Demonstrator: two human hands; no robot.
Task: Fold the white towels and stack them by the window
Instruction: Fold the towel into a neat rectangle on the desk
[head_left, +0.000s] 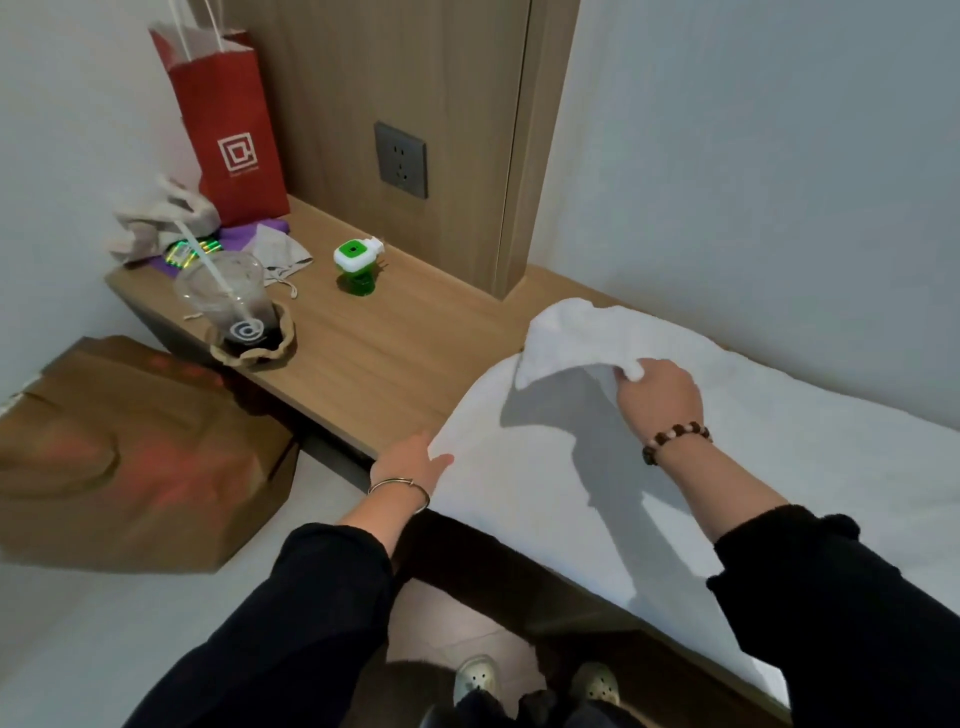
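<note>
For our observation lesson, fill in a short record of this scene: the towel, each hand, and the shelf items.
Towel: white, spread out, far corner lifted
Left hand: holds the near edge
Right hand: grips the lifted corner
Shelf: cup, red bag, green plug-in
Below shelf: brown bag

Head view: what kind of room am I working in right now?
Likely a bedroom or hotel room: a white-sheeted bed bearing the white towel, a wooden bedside ledge alongside, and a grey wall socket in the wood headboard panel.
</note>
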